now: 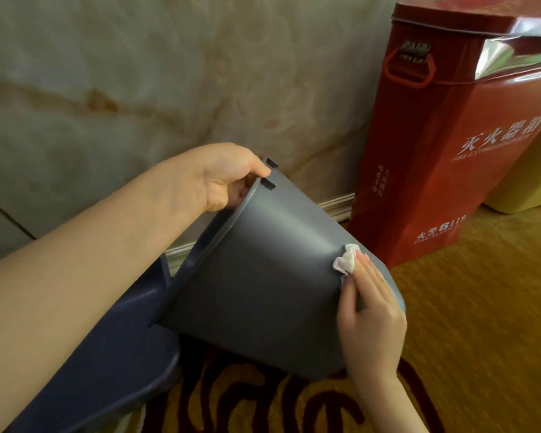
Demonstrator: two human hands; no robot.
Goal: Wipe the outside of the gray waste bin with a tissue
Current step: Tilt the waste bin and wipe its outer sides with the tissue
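The gray waste bin (256,276) is tipped on its side above the carpet, its open rim toward the left and its base toward the right. My left hand (228,176) grips the top of the rim, fingers curled inside. My right hand (369,310) lies flat on the bin's outer wall near the base, pressing a crumpled white tissue (345,259) against it. Part of the tissue is hidden under my fingers.
A dark blue-gray hinged lid (113,348) hangs open at the lower left. A red fire-extinguisher box (444,145) stands against the marble wall (107,89) just right of the bin. A yellow container (525,182) sits behind it. Patterned gold carpet (481,323) covers the floor.
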